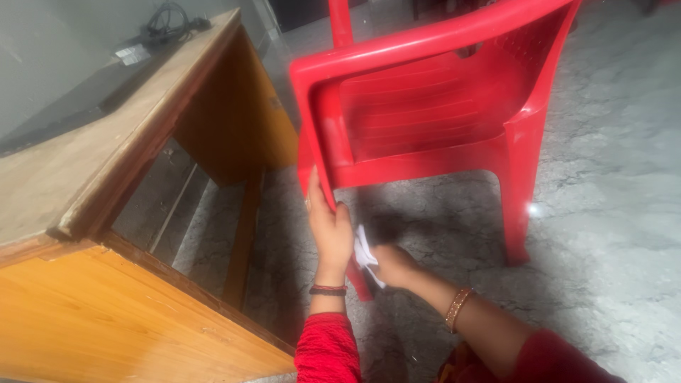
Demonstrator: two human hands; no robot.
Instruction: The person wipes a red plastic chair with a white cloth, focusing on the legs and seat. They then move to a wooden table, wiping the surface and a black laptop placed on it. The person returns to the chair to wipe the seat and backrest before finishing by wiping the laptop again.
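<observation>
A red plastic armchair (440, 106) stands on the grey stone floor, seen from above. My left hand (328, 227) is wrapped round the chair's near front leg, just under the armrest, with the thumb on the inner side. My right hand (394, 264) is lower down and pinches a crumpled white cloth (365, 254) against the bottom of that same leg. Both wrists wear bangles, and both sleeves are red.
A wooden desk (106, 177) with an open underside fills the left side, close to the chair. A dark tangle of cable (167, 21) lies on its far end. Grey marbled floor (610, 213) spreads to the right.
</observation>
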